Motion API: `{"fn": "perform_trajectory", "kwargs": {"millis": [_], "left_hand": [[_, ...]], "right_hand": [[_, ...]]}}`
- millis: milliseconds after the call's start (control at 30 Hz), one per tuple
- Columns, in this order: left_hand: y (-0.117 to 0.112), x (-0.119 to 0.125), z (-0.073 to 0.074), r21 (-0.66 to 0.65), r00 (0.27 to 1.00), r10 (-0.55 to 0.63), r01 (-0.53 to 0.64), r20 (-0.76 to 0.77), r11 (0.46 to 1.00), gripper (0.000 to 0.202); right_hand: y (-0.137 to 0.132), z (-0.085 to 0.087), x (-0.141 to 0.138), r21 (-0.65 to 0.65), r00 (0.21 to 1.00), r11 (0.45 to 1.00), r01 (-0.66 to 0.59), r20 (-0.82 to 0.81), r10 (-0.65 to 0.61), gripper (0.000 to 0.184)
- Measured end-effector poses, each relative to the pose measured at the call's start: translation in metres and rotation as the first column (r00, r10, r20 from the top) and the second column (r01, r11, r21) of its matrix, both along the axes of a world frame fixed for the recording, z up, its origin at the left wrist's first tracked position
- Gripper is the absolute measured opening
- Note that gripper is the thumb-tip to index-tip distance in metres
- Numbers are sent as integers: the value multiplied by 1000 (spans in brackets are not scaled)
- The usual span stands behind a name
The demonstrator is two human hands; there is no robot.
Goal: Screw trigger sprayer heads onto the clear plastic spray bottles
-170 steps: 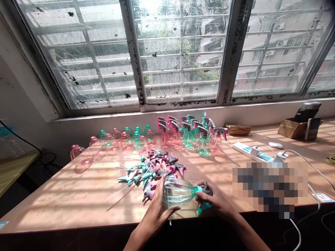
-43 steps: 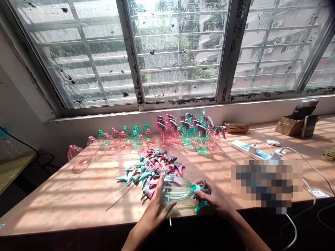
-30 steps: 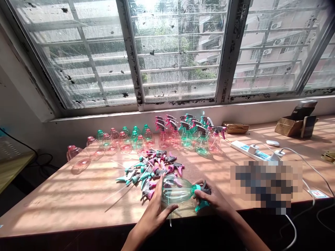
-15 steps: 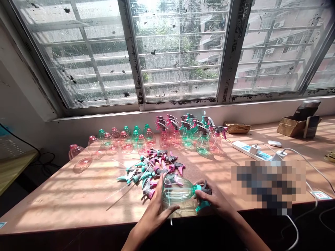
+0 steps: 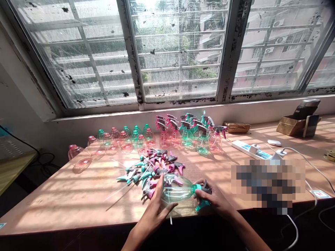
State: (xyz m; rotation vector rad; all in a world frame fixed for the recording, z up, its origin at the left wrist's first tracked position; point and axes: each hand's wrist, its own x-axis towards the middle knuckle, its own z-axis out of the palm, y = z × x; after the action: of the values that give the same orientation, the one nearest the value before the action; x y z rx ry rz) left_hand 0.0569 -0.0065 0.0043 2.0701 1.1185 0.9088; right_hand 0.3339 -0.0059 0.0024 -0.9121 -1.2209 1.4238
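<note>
A clear green bottle lies sideways above the table's front edge, its base toward the left. My left hand is closed around the base end, the thumb on the near side. At the neck, my right hand grips a grey and teal trigger spray head, which sits against the bottle mouth. How tightly the head is screwed on cannot be seen. Just beyond the left hand lies a heap of loose pink, teal and grey spray heads with thin tubes pointing left.
Several open pink and green bottles stand at the back left. Beside them are several bottles with spray heads fitted. To the right lie a white power strip with cables, a brown packet, a cardboard box and a blurred-out patch.
My left thumb has shifted slightly along the bottle's near side. Both hands keep their hold, and the bottle stays in almost the same place.
</note>
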Motion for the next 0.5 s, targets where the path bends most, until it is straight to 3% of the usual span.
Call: {"fn": "perform_trajectory", "kwargs": {"millis": [200,400,500], "left_hand": [[4,-1,-4,8,1000,10,-10,-5,1000,90],[1,2,3,42,1000,-27,27,2,999,87],[-1,2,4,2,1000,-25,25,3,1000,95]], "right_hand": [[0,-1,0,2,1000,1000,10,4,-10,45],[1,-2,0,9,1000,1000,-4,-16,4,44],[1,1,0,7,1000,1000,-9,-8,9,45]]}}
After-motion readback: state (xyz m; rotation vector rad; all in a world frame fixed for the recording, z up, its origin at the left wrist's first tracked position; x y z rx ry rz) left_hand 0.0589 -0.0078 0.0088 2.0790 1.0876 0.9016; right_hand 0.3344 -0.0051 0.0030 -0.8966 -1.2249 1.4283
